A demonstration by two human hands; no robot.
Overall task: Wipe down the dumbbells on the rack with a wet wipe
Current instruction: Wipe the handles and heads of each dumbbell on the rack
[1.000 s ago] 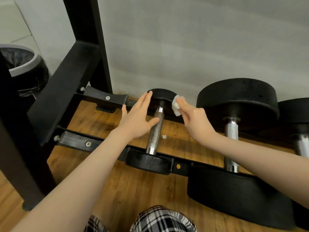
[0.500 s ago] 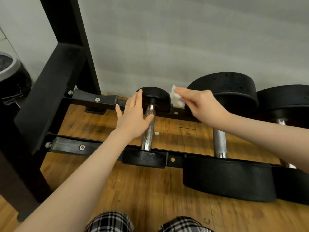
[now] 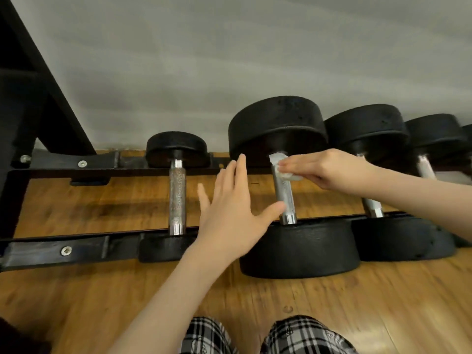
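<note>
On the knurled steel handle of the second dumbbell [image 3: 284, 192] lies a crumpled white wet wipe [image 3: 282, 166], pinched there by the right hand [image 3: 329, 172]. Left hand [image 3: 235, 215] is spread flat, thumb at the handle's near end. Round black rubber heads rest on the black rack [image 3: 76, 249]; a smaller dumbbell [image 3: 176, 198] sits left.

Hidden or cut off: my right hand [image 3: 329, 169] covers part of the wet wipe [image 3: 281, 169] and the second dumbbell's handle [image 3: 284, 192] beneath it. My left hand [image 3: 229, 213] is motion-blurred. Far-right dumbbell [image 3: 468, 144] cropped by the edge. Rack upright [image 3: 30, 80] cropped top-left.
</note>
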